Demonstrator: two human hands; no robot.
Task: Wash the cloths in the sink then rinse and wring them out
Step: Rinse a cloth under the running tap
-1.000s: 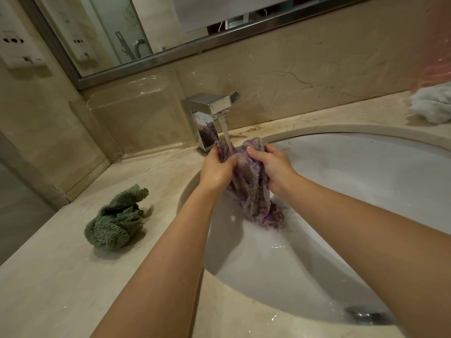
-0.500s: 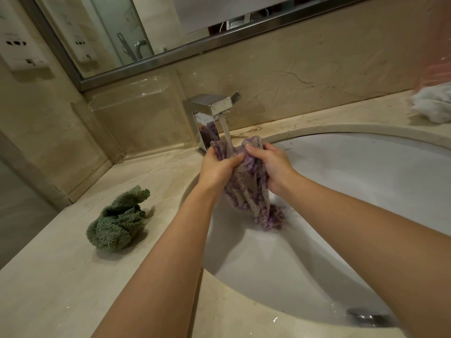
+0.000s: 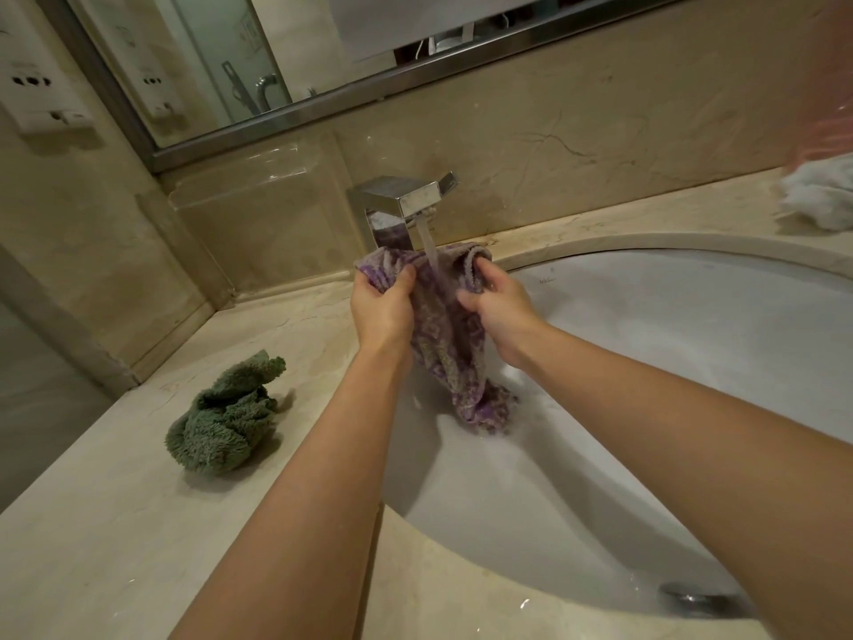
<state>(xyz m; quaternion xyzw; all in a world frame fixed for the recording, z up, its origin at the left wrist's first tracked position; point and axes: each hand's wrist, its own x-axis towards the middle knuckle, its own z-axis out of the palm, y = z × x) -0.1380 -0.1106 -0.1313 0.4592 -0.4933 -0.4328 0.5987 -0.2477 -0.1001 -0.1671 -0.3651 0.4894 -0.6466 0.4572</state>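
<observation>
A wet purple cloth (image 3: 454,358) hangs over the white sink (image 3: 669,344), its lower end touching the basin. My left hand (image 3: 381,307) grips its upper left corner and my right hand (image 3: 496,307) grips its upper right edge, holding the top spread apart. Water runs from the chrome faucet (image 3: 406,200) onto the cloth between my hands. A crumpled green cloth (image 3: 226,418) lies on the marble counter to the left of the sink. A white cloth (image 3: 819,200) lies on the counter at the far right.
The drain (image 3: 701,598) shows at the sink's near right. A mirror (image 3: 258,53) and marble backsplash stand behind the faucet. Wall sockets (image 3: 32,80) are at the upper left. The counter (image 3: 115,547) ends at a wall on the left.
My hands were pressed together on the bunched cloth; now they have pulled apart and spread its top edge under the running water.
</observation>
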